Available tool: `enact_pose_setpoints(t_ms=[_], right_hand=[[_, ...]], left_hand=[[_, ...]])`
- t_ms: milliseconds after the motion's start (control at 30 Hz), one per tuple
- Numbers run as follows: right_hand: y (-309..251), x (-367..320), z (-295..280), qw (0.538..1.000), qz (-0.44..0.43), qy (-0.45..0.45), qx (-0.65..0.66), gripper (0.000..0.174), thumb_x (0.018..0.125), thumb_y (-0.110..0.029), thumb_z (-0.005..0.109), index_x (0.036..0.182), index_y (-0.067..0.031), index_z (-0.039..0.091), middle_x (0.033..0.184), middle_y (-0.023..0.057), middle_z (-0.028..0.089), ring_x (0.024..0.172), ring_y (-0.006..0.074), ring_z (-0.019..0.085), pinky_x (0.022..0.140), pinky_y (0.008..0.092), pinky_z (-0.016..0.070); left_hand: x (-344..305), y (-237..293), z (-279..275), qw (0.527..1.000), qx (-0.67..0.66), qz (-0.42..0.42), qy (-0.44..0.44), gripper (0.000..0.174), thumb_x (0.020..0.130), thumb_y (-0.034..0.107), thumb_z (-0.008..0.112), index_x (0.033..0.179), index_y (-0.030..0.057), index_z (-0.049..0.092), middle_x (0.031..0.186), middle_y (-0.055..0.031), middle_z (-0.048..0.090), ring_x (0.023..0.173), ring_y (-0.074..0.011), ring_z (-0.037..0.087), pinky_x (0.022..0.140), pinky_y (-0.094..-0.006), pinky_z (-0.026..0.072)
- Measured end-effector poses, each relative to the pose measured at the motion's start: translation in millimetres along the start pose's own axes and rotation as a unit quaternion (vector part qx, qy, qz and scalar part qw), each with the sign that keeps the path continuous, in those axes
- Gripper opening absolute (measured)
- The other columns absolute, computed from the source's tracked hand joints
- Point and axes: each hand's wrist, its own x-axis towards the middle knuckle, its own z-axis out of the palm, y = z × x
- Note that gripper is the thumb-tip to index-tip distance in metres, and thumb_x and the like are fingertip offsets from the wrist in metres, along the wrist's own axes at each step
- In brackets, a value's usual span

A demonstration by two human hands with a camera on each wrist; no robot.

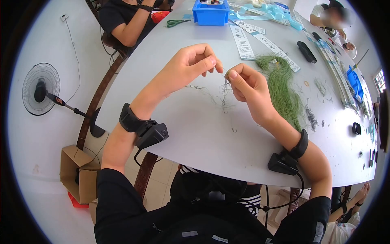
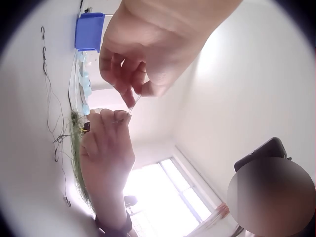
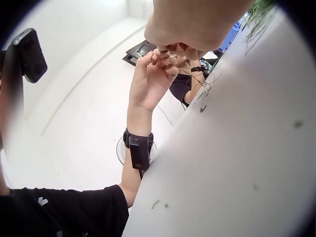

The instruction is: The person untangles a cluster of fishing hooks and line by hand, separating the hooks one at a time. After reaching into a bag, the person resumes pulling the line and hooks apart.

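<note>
My left hand (image 1: 189, 65) pinches a fine line (image 2: 135, 102) between thumb and fingertips. Close beside it, my right hand (image 1: 251, 89) pinches the same line with a small cluster of fishing hooks (image 1: 226, 83). From the right fingertips, thin tangled line with more fishing hooks hangs down over the grey table (image 1: 183, 126). One loose fish hook (image 1: 234, 130) shows below the hands. In the left wrist view the fingertips nearly meet, with a short strand between them. The right hand's own fingers partly hide its grip in the right wrist view.
A bundle of green line (image 1: 282, 93) lies right of my right hand. Printed paper strips (image 1: 242, 42), a blue bin (image 1: 211, 14) and green scissors (image 1: 177, 23) are farther back. Dark hooks (image 1: 311, 118) lie scattered at right. Other people sit around the table.
</note>
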Motion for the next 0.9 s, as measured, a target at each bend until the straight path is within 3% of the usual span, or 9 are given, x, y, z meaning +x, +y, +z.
enact_pose_setpoints(t_ms=[167, 367, 467, 567, 667, 767, 900], right_hand=[[0, 1, 0, 0.998, -0.028, 0.046, -0.022, 0.019, 0.092, -0.022, 0.057, 0.086, -0.0032, 0.057, 0.068, -0.0063, 0.051, 0.057, -0.0011, 0.037, 0.049, 0.0174, 0.0281], [-2, 0, -1, 0.997, -0.035, 0.065, -0.018, 0.019, 0.09, -0.022, 0.06, 0.084, -0.0036, 0.058, 0.072, -0.0049, 0.055, 0.061, -0.0011, 0.04, 0.051, 0.0171, 0.0303], [-1, 0, -1, 0.996, -0.033, 0.076, -0.013, 0.019, 0.09, -0.022, 0.061, 0.084, -0.0038, 0.059, 0.071, -0.0051, 0.054, 0.06, -0.0008, 0.04, 0.051, 0.017, 0.0303], [-2, 0, -2, 0.996, -0.033, 0.084, -0.014, 0.019, 0.089, -0.022, 0.061, 0.084, -0.004, 0.059, 0.071, -0.0055, 0.053, 0.06, -0.0005, 0.04, 0.051, 0.0168, 0.0303], [-3, 0, -1, 0.995, -0.036, 0.093, -0.014, 0.019, 0.089, -0.022, 0.061, 0.084, -0.004, 0.059, 0.07, -0.0057, 0.052, 0.06, -0.0003, 0.04, 0.051, 0.0166, 0.0304], [-2, 0, -1, 0.995, -0.042, 0.093, -0.011, 0.018, 0.089, -0.021, 0.061, 0.083, -0.0039, 0.058, 0.07, -0.0055, 0.052, 0.06, -0.0005, 0.04, 0.051, 0.0164, 0.0306], [-1, 0, 0, 0.994, -0.057, 0.087, -0.013, 0.017, 0.089, -0.019, 0.062, 0.083, -0.0036, 0.057, 0.071, -0.0051, 0.053, 0.062, -0.0011, 0.042, 0.052, 0.0162, 0.0313]], left_hand=[[1, -1, 4, 0.996, -0.083, -0.024, -0.028, 0.021, 0.094, 0.024, 0.045, 0.08, 0.0083, 0.049, 0.074, -0.002, 0.059, 0.079, -0.0106, 0.054, 0.076, -0.0276, 0.0438], [1, -4, 7, 0.994, -0.051, -0.062, -0.068, 0.023, 0.094, 0.028, 0.049, 0.086, 0.0066, 0.054, 0.068, -0.0022, 0.061, 0.07, -0.0094, 0.058, 0.066, -0.0234, 0.0417], [0, -1, 13, 0.992, -0.037, -0.094, -0.08, 0.027, 0.094, 0.029, 0.049, 0.081, 0.0064, 0.052, 0.065, 0.0, 0.054, 0.063, -0.0079, 0.051, 0.067, -0.0242, 0.0429], [0, -1, 8, 0.991, 0.0, -0.105, -0.08, 0.029, 0.093, 0.031, 0.052, 0.078, 0.0057, 0.054, 0.068, 0.0007, 0.055, 0.066, -0.0078, 0.051, 0.067, -0.0235, 0.0416], [-1, -1, 8, 0.998, 0.021, -0.052, -0.007, 0.033, 0.092, 0.033, 0.053, 0.074, 0.0058, 0.054, 0.068, 0.0027, 0.051, 0.071, -0.0073, 0.05, 0.072, -0.0241, 0.0406], [2, -6, 5, 0.993, -0.106, -0.007, 0.053, 0.032, 0.093, 0.033, 0.051, 0.074, 0.0073, 0.052, 0.064, 0.0043, 0.044, 0.075, -0.0074, 0.049, 0.079, -0.0257, 0.0397], [3, -4, 5, 0.971, -0.233, 0.03, 0.038, 0.025, 0.094, 0.029, 0.048, 0.079, 0.0094, 0.05, 0.06, 0.006, 0.031, 0.07, -0.0059, 0.046, 0.081, -0.027, 0.0395]])
